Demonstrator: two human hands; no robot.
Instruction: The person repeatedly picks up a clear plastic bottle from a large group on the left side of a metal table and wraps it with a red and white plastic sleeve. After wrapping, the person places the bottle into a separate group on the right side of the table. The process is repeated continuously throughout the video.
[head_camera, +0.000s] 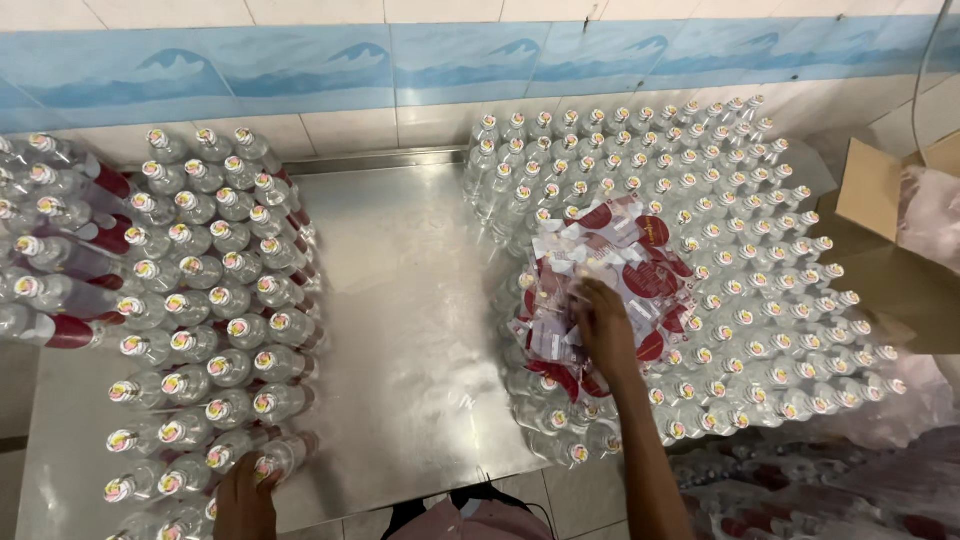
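**Loose labels being pressed flat on bottle caps**

The right hand (603, 325) is being laid with fingers spread, palm down, on a labels pile (610, 275): thin, glossy, red-and-white, probably light and slippery, best pinched at an edge. The pile is being carried on clear capped bottles (760, 260), right of the steel table (410, 300). The left hand (245, 500) is being curled on a bottle (275, 458) left of it.

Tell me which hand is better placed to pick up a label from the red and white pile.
Right. The right hand already rests on the label pile; the left hand is across the table at the bottles.
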